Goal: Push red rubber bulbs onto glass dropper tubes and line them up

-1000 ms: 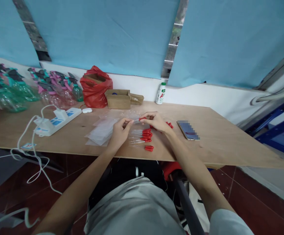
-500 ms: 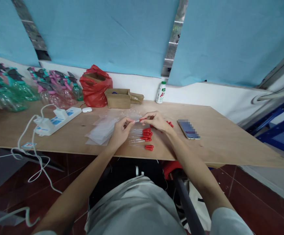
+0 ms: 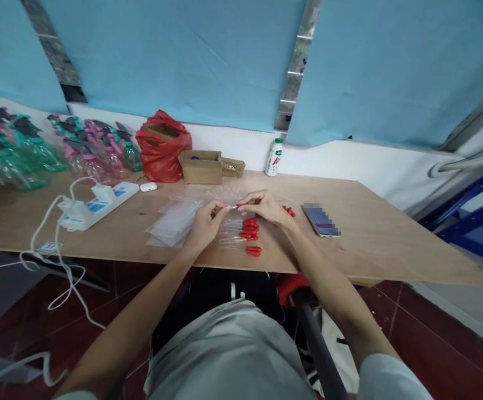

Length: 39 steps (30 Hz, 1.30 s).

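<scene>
My left hand (image 3: 205, 224) and my right hand (image 3: 265, 207) meet above the wooden table (image 3: 375, 244), both pinched on one thin clear dropper with a red bulb (image 3: 235, 206). The right fingers grip its red bulb end, the left fingers its clear tip. Just below the hands, several more red-bulbed droppers (image 3: 245, 236) lie in a row on the table. A pile of small clear plastic bags (image 3: 174, 224) lies left of my left hand.
A phone (image 3: 320, 220) lies right of my hands. A white power strip (image 3: 95, 206) with cables sits at left. At the back stand spray bottles (image 3: 29, 150), a red bag (image 3: 161, 147), a cardboard box (image 3: 202, 167) and a small white bottle (image 3: 273, 158).
</scene>
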Motion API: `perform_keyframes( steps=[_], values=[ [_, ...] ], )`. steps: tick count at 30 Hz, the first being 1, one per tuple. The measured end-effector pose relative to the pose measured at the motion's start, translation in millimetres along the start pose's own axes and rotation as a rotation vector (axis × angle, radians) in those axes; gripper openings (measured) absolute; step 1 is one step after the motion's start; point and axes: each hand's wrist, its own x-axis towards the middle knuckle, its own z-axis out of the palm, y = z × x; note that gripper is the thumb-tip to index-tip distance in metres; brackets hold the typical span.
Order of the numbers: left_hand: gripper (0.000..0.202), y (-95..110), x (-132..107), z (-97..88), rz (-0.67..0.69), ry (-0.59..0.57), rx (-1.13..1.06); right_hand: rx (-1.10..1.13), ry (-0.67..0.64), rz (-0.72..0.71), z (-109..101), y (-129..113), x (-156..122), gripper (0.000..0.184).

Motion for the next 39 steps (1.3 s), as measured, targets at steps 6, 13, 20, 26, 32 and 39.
perform_keyframes(
  steps=[6, 13, 20, 26, 32, 39],
  values=[
    [0.024, 0.8, 1.9, 1.6, -0.048, 0.048, -0.078, -0.032, 0.015, -0.064, -1.7, -3.1, 1.9, 0.034],
    [0.027, 7.4, 9.7, 0.1, -0.279, 0.180, -0.602, -0.017, 0.083, -0.098, 2.3, -6.1, 2.2, 0.033],
    [0.049, 19.0, 16.1, -8.3, -0.507, 0.126, -1.088, 0.138, 0.150, -0.110, 17.2, 2.7, 8.9, 0.035],
    [0.063, 27.4, 12.1, -10.7, -0.518, -0.064, -1.156, 0.153, 0.155, -0.120, 27.0, 3.1, 8.2, 0.035],
    [0.062, 27.2, 10.4, -10.2, -0.475, -0.029, -1.248, 0.172, 0.065, -0.116, 27.0, -2.9, 6.3, 0.036],
    [0.061, 30.4, 9.6, -8.2, -0.455, 0.001, -1.229, 0.233, 0.014, -0.064, 27.0, -3.3, 6.2, 0.038]
  ],
)
